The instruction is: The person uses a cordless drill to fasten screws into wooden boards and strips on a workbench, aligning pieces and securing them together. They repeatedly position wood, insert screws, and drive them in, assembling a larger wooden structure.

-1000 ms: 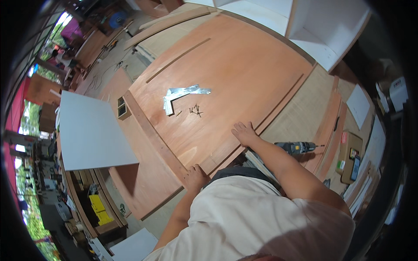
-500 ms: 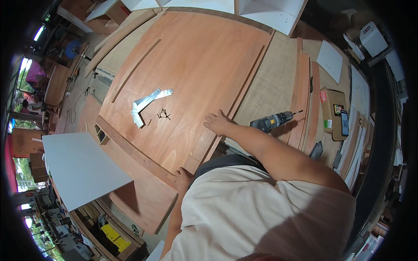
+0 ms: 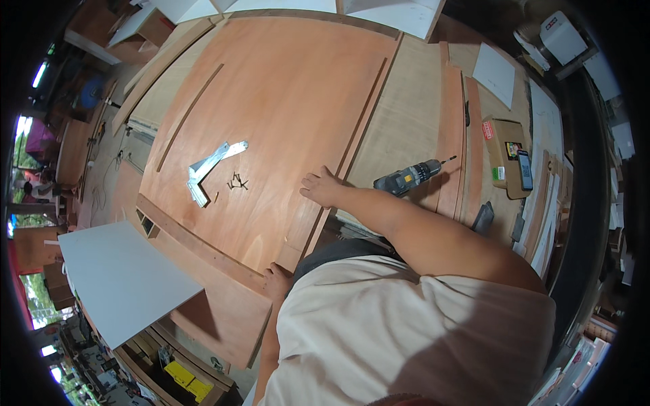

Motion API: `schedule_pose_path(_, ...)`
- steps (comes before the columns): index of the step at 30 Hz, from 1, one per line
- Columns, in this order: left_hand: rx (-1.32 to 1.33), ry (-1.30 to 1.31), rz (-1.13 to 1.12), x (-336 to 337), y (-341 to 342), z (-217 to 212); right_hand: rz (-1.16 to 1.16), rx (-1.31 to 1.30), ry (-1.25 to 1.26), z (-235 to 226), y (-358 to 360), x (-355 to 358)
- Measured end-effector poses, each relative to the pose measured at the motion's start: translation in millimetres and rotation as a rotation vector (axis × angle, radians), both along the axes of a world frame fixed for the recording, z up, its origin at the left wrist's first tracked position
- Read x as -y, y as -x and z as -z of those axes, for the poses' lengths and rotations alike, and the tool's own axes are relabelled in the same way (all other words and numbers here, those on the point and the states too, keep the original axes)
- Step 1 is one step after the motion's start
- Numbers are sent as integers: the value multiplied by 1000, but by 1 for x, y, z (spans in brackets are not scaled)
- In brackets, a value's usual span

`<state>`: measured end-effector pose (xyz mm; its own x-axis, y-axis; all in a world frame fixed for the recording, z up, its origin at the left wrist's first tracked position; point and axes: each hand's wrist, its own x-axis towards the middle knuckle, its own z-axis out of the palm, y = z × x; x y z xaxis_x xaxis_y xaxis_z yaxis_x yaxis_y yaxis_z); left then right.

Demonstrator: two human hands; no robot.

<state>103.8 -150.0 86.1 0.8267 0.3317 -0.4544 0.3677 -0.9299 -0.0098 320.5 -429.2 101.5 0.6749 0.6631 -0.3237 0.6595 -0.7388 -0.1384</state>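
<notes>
A large reddish plywood panel (image 3: pixel 271 95) lies in front of me, with wooden strips along its edges. My right hand (image 3: pixel 320 187) rests on its right edge, fingers spread over the wood and holding nothing. At the panel's near corner, my left hand (image 3: pixel 276 279) touches the end of the near-left strip (image 3: pixel 203 237); its fingers are partly visible, stretched out on the wood. A metal square (image 3: pixel 211 167) lies on the panel, beside several dark screws (image 3: pixel 237 181). To the right of my right hand, a grey cordless drill (image 3: pixel 408 178) lies on its side.
At right are long wooden strips (image 3: pixel 452 128), an opened cardboard box (image 3: pixel 506 145) and a phone (image 3: pixel 525 169) on it. A white board (image 3: pixel 128 277) juts out at lower left, above an open drawer-like box with yellow cases (image 3: pixel 186 381). White cabinets (image 3: pixel 393 15) stand beyond the panel.
The whole scene has slid slightly left in the picture as my view turned. Both hands stay on the same spots of the panel; the drill, square and screws have not been moved.
</notes>
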Motion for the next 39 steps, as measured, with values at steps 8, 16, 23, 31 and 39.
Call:
schedule_pose_path(8, 33, 119, 33, 10, 4, -24, 63, 98, -42, 36, 6, -3)
schedule_pose_path(16, 789, 979, -277, -54, 80, 60, 493, -260, -727, -11, 130, -1)
schedule_pose_path(23, 227, 580, -350, -178, 231, 62, 524, -671, -711, 38, 312, 47)
schedule_pose_path(31, 182, 528, -477, -254, 413, 46, 77, -440, -141, 118, 449, -25)
schedule_pose_path(39, 249, 528, -675, -279, 540, 32, 453, -668, 157, 92, 454, -71)
